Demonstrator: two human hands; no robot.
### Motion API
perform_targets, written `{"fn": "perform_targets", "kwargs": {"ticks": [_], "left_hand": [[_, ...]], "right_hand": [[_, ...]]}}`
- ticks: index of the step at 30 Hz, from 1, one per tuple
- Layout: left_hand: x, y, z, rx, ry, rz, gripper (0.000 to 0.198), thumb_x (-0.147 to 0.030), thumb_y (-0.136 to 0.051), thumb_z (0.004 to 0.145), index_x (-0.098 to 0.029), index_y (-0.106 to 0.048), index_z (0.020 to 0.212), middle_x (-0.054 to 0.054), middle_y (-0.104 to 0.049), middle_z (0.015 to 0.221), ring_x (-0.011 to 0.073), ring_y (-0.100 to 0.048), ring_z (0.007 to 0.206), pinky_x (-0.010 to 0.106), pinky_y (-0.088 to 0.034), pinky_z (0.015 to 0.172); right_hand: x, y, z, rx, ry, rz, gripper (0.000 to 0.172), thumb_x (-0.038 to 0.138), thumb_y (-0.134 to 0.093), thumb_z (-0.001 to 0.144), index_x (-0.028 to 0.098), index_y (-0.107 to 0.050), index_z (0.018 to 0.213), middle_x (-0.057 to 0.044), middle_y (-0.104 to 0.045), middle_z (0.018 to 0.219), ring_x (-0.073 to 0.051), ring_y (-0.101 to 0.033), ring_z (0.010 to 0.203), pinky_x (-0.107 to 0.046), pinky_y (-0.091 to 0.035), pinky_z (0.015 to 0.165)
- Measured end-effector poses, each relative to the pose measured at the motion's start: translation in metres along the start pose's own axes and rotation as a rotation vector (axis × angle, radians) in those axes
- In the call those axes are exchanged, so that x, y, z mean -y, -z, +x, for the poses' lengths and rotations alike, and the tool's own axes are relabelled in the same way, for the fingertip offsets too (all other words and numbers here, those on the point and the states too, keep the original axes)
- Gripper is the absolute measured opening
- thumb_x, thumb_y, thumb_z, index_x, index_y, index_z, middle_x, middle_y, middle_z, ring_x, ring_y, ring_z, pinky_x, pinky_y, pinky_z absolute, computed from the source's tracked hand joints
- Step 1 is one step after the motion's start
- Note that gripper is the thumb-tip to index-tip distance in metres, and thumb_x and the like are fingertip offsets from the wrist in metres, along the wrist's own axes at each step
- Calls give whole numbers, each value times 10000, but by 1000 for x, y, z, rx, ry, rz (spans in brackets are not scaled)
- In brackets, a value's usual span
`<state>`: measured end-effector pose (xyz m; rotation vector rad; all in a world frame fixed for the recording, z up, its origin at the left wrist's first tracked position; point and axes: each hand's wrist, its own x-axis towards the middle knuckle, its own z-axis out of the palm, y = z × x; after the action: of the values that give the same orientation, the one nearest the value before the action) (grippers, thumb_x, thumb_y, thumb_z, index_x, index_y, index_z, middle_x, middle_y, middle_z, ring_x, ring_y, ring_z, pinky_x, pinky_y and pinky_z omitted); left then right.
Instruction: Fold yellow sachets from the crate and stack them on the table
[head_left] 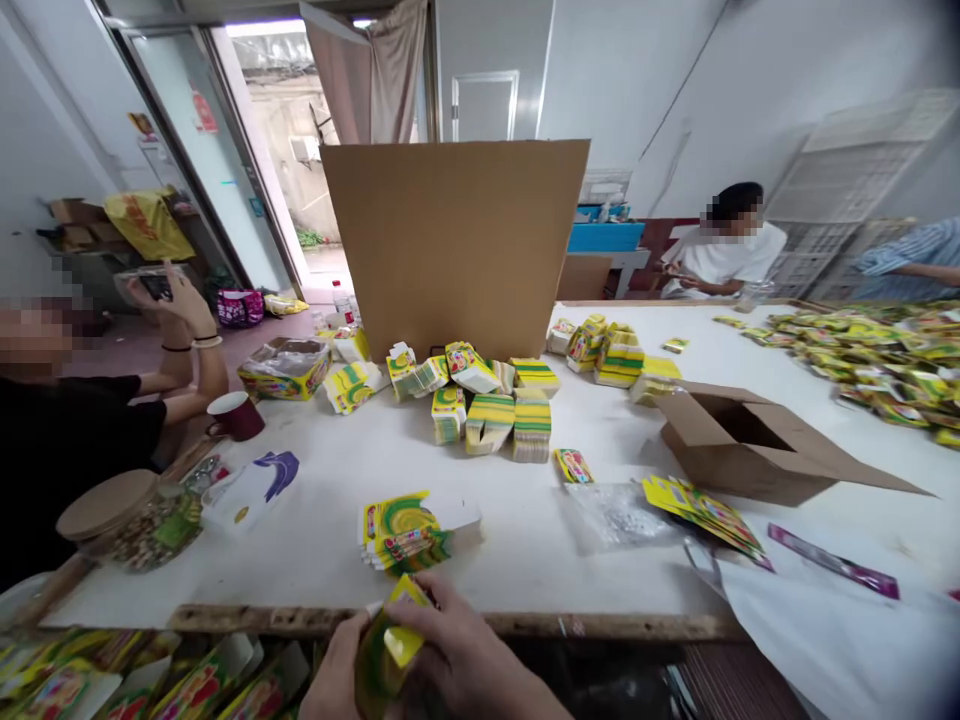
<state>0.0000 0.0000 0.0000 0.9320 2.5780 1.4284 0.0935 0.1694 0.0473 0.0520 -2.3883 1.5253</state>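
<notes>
At the table's front edge, my left hand (336, 672) is closed around the left side of a small yellow and green carton (382, 655). My right hand (469, 655) grips the same carton from the right, fingers near its yellow end flap. Just beyond lies a stack of flat yellow-green cartons (405, 535) with a white flap sticking out. Below and to the left, several similar cartons with raised white flaps (202, 685) stand in rows, partly cut off by the frame. The lower part of the held carton is hidden by my fingers.
A large cardboard panel (457, 240) stands behind bundled cartons (491, 425). An open cardboard box (742, 440), plastic bag (619, 515) and packet pile (877, 350) lie right. A jar (142, 530) and mug (236, 415) stand left, near a person holding a phone (157, 285).
</notes>
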Motion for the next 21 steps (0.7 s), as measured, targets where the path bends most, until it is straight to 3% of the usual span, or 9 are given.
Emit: {"fn": "perform_targets", "kwargs": {"ticks": [4, 6, 10, 13, 18, 21], "left_hand": [[-23, 19, 13, 164, 27, 22, 555, -377, -712, 636, -217, -535, 1136, 75, -698, 1037, 289, -664, 945, 348, -533, 820], [-31, 22, 19, 211, 16, 58, 529, -385, -722, 637, -208, -557, 1108, 91, -699, 1044, 295, -666, 942, 355, -537, 821], [-38, 19, 27, 157, 2, 120, 541, -424, -697, 664, -163, -561, 1118, 135, -689, 1052, 321, -662, 941, 400, -533, 829], [-40, 22, 29, 140, -14, 94, 566, -418, -712, 664, -166, -543, 1142, 127, -683, 1060, 310, -657, 956, 378, -526, 835], [-45, 25, 31, 194, 41, -23, 596, -373, -730, 685, -188, -483, 1195, 116, -643, 1150, 286, -612, 1058, 378, -478, 925], [-45, 20, 29, 48, 193, -167, 735, -398, -770, 646, -173, -415, 1249, 163, -557, 1259, 316, -560, 1127, 442, -458, 952]], "right_hand": [[3, 23, 3, 137, -68, -12, 260, 214, -631, 825, 244, -709, 1071, -83, -568, 1139, -206, -566, 1069, -337, -448, 955], [4, 28, 6, 121, -105, -2, 262, 246, -681, 794, 251, -716, 1053, -73, -577, 1090, -207, -576, 1032, -343, -455, 941], [3, 21, 8, -30, -153, 3, 354, 213, -659, 802, 261, -665, 1153, -87, -545, 1172, -218, -554, 1100, -363, -434, 979], [0, 18, 6, 37, -100, 11, 405, 238, -655, 819, 264, -620, 1222, -98, -515, 1254, -229, -521, 1169, -370, -405, 1019], [-7, 20, 6, 56, -59, -59, 347, 235, -584, 875, 275, -609, 1219, -84, -540, 1166, -210, -535, 1102, -359, -442, 963], [-13, 15, 6, -69, -20, -68, 323, 328, -553, 898, 261, -615, 1208, -92, -527, 1136, -219, -539, 1070, -362, -465, 922]]}}
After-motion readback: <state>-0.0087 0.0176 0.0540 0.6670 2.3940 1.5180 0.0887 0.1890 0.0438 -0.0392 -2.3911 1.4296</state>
